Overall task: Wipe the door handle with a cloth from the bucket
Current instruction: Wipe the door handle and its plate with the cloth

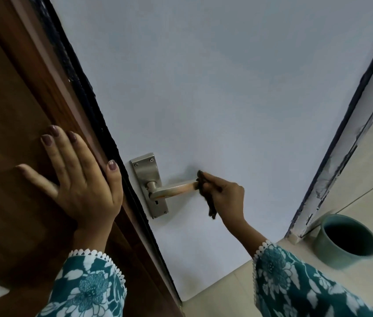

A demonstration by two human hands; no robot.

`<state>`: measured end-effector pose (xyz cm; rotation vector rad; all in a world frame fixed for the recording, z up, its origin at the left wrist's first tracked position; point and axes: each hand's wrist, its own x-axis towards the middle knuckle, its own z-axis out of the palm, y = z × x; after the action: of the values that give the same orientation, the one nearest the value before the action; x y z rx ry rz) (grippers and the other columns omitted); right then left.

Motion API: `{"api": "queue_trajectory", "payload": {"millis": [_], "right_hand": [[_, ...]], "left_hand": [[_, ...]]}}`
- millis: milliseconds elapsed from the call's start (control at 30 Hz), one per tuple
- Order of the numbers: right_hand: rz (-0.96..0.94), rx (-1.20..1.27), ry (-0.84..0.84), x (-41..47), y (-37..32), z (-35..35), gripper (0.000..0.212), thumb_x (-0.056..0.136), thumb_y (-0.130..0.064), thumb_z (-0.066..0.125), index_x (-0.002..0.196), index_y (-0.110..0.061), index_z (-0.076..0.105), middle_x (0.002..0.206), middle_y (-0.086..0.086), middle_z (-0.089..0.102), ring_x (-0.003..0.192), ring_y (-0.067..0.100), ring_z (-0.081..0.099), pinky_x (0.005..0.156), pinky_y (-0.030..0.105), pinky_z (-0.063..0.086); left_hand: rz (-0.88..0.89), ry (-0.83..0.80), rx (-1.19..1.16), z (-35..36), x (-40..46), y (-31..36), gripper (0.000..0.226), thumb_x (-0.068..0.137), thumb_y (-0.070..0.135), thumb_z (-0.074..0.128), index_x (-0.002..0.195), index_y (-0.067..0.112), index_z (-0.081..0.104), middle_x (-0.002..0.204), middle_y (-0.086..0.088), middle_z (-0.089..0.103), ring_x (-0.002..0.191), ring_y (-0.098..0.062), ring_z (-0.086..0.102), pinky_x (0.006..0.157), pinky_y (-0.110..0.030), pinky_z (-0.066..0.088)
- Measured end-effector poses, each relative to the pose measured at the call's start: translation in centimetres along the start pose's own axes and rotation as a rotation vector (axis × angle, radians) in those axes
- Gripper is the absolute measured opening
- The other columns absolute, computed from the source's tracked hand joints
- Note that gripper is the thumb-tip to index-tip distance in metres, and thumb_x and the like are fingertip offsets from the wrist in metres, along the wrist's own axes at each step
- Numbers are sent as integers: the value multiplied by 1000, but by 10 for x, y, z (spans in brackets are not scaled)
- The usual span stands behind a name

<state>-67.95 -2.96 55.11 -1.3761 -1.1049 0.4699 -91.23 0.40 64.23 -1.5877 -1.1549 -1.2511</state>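
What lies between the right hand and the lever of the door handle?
In the head view, a dark cloth: the right hand presses it on the lever's free end.

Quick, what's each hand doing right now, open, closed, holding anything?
Left hand: open, flat against the brown wooden door frame, holding nothing.
Right hand: closed on a dark cloth, pressed at the end of the door handle.

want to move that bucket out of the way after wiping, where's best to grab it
Take the teal bucket by its rim, reaching down from above with fingers over the near edge. It stands upright on the floor with its mouth open, and no carry handle shows. The door frame crowds its far side, so the near side is freer.
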Motion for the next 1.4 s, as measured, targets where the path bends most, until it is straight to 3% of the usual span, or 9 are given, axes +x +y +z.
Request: {"api": "queue_trajectory", "payload": {"millis": [133, 233, 400, 500, 600, 867, 1033, 1200, 1400], "right_hand": [[433, 412, 87, -13, 3, 10, 25, 88, -6, 62, 111, -11, 71, 95, 4, 75, 95, 17, 69, 92, 32, 53], [721, 850, 119, -20, -8, 20, 26, 91, -1, 54, 115, 3, 64, 95, 11, 71, 88, 24, 66, 83, 35, 54], [952, 1074, -24, -44, -28, 53, 26, 93, -1, 49, 116, 5, 62, 108, 23, 67, 92, 32, 64, 92, 44, 50], [958, 1096, 34, -38, -30, 47, 24, 94, -1, 49, 112, 6, 62, 102, 22, 67, 90, 32, 62, 97, 47, 47], [897, 1094, 84, -27, -16, 31, 22, 94, -4, 48, 110, 3, 62, 101, 20, 66, 93, 33, 62, 91, 47, 49], [981, 1173, -135, -44, -28, 80, 23, 97, -4, 43, 108, 0, 62, 101, 18, 66, 91, 29, 62, 85, 40, 50], [962, 1243, -78, -31, -16, 64, 19, 95, -7, 46, 101, -3, 63, 93, 16, 69, 90, 29, 62, 89, 44, 48], [992, 1262, -137, -39, -25, 72, 22, 97, -10, 44, 109, -4, 62, 99, 15, 67, 90, 27, 63, 78, 40, 54], [1091, 1297, -168, -49, -36, 92, 25, 97, -5, 40, 96, -5, 64, 84, 12, 67, 76, 24, 65, 64, 33, 59]], "left_hand": [[2, 9, 3, 1, 0, 0, 59, 97, 25, 36, 146, -3, 19, 150, -26, 26, 147, -27, 8, 98, -76, 13], [3, 12, 4, 1, -1, -1, 59, 96, 24, 36, 146, -2, 19, 150, -26, 26, 146, -27, 9, 98, -76, 13], [7, 12, 1, 1, -2, -1, 58, 97, 24, 35, 146, -2, 19, 150, -26, 26, 146, -27, 10, 99, -75, 13], [17, 13, 4, 2, -2, -3, 58, 97, 25, 35, 146, -2, 20, 150, -25, 27, 146, -27, 9, 99, -75, 13], [-2, 14, 6, 3, -2, -3, 59, 97, 27, 34, 147, -2, 19, 148, -28, 30, 147, -24, 7, 100, -74, 12], [2, 10, 23, 2, -2, -1, 59, 97, 28, 34, 145, -4, 22, 149, -27, 31, 146, -24, 8, 109, -60, 2], [7, 19, 29, 2, -1, -2, 59, 97, 28, 33, 146, -3, 21, 147, -28, 32, 146, -25, 8, 109, -60, 1], [15, 21, 36, 2, -1, 1, 58, 97, 27, 33, 145, -4, 23, 146, -29, 34, 142, -35, 22, 109, -61, 3], [10, 18, 41, 2, -1, 1, 58, 98, 28, 31, 146, -2, 21, 146, -28, 34, 140, -37, 24, 109, -60, 4]]}}
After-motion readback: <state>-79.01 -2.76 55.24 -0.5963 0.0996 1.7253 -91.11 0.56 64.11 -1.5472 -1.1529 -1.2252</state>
